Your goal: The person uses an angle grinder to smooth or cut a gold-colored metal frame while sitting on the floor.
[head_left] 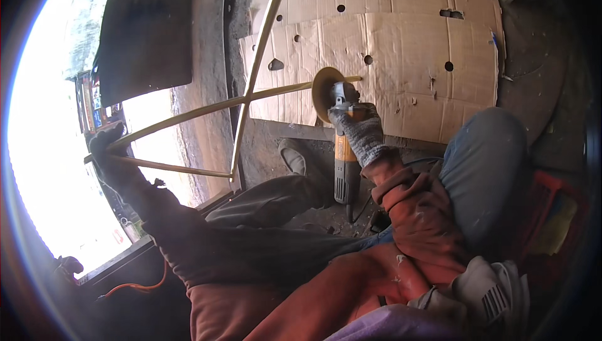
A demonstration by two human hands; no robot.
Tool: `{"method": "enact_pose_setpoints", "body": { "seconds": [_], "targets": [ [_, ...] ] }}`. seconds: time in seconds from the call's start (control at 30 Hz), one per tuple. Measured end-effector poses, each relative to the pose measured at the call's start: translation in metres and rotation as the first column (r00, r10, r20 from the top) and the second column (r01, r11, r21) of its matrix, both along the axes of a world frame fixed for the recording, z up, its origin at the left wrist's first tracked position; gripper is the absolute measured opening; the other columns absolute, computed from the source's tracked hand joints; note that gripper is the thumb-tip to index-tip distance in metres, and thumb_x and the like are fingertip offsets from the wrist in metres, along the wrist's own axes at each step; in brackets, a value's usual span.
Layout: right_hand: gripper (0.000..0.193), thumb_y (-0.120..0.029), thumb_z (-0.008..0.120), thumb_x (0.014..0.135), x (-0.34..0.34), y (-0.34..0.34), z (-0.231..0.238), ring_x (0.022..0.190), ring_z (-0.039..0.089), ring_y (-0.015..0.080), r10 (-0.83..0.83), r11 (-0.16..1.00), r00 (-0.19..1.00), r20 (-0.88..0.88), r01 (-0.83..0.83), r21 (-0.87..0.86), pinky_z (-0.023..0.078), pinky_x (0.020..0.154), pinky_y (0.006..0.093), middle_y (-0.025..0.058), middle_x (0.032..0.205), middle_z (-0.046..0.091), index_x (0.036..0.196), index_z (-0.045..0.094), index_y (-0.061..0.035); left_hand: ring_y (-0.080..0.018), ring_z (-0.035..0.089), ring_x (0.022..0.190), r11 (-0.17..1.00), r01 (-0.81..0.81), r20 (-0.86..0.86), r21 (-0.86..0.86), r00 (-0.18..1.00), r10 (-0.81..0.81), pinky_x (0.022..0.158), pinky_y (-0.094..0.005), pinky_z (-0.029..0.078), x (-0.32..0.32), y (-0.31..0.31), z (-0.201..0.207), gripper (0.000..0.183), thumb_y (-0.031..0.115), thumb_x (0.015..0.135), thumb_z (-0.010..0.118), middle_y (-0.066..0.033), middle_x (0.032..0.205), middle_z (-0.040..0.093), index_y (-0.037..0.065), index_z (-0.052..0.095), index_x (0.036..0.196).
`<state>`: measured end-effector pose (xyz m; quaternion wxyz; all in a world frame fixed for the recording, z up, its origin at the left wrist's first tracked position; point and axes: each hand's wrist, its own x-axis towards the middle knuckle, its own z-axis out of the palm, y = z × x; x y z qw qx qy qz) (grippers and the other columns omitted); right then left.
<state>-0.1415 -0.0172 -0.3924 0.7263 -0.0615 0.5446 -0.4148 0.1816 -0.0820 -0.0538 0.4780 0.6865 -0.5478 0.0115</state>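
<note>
My right hand (360, 129), in a grey knitted glove, is closed round the head end of an orange and grey angle grinder (346, 162). Its round tan disc (324, 95) stands in front of one bar of a gold-coloured metal frame (194, 112); whether disc and bar touch I cannot tell. The bar's tip shows just beyond the disc. At the far left, my left hand (105, 141), dark against the glare, is closed round the corner where two bars meet. Another long bar crosses the first and runs up out of view.
Flattened brown cardboard (401, 46) with holes lies under the bar's end. A dark panel (147, 30) stands at the upper left beside bright daylight. A red crate (545, 215) sits at the right. The grinder's cord runs down near my legs, and an orange cable (147, 287) lies lower left.
</note>
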Motion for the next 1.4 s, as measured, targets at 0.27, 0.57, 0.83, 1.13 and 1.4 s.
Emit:
{"method": "enact_pose_setpoints", "body": {
  "seconds": [0.27,0.57,0.83,1.13,1.4],
  "targets": [
    [0.051,-0.015,0.084,0.077,0.025,0.023,0.039,0.074,0.066,0.0145,0.072,0.925,0.997,0.029,-0.056,-0.376,0.056,0.065,0.0307,0.006,0.09,0.066,0.114,0.049,-0.0079,-0.0298,0.067,0.1,0.989,0.146,0.038,0.005,0.988,-0.146,0.094,-0.0401,0.053,-0.01,0.015,0.017,0.027,0.019,0.089,0.06,-0.018,0.1,0.069,-0.006,0.067,0.096],
    [0.045,-0.013,0.087,0.074,0.007,0.015,0.005,0.072,0.065,0.0141,-0.052,0.974,0.991,0.121,0.077,-0.212,0.055,0.064,0.0317,0.0055,0.088,0.067,0.105,0.055,-0.0076,-0.0297,0.06,0.118,1.0,0.015,-0.13,-0.024,0.991,-0.018,0.103,-0.0498,0.047,-0.034,-0.002,0.001,0.034,0.022,0.09,0.06,-0.0184,0.121,0.064,-0.004,0.067,0.109],
    [0.056,-0.022,0.09,0.068,-0.004,0.01,-0.007,0.072,0.067,0.0146,0.095,0.995,0.992,-0.079,-0.097,-0.025,0.056,0.067,0.0324,0.009,0.09,0.068,0.107,0.055,-0.002,-0.0205,0.061,0.103,0.989,0.135,-0.182,-0.052,0.973,-0.143,0.097,-0.04,0.051,0.001,0.006,0.006,0.026,0.016,0.098,0.051,-0.0119,0.112,0.063,-0.003,0.066,0.108],
    [0.037,-0.023,0.083,0.078,0.031,0.017,-0.041,0.075,0.066,0.0156,-0.094,0.945,0.995,0.039,0.101,-0.312,0.054,0.067,0.0309,0.0054,0.091,0.068,0.104,0.062,-0.0065,-0.0302,0.056,0.124,0.958,0.142,-0.534,-0.248,0.805,-0.258,0.111,-0.0512,0.038,-0.018,-0.01,0.009,0.035,0.031,0.1,0.05,-0.0193,0.127,0.062,-0.001,0.061,0.09],
    [0.037,-0.018,0.085,0.076,-0.014,0.007,0.008,0.069,0.066,0.0144,0.068,0.992,0.994,0.08,-0.059,-0.11,0.054,0.062,0.0314,0.006,0.085,0.068,0.1,0.059,-0.0073,-0.0401,0.057,0.121,0.959,0.175,-0.536,-0.222,0.8,-0.27,0.105,-0.0551,0.045,0.013,-0.002,-0.003,0.047,0.043,0.1,0.053,-0.0273,0.129,0.058,0.002,0.062,0.08]
  ]
}}
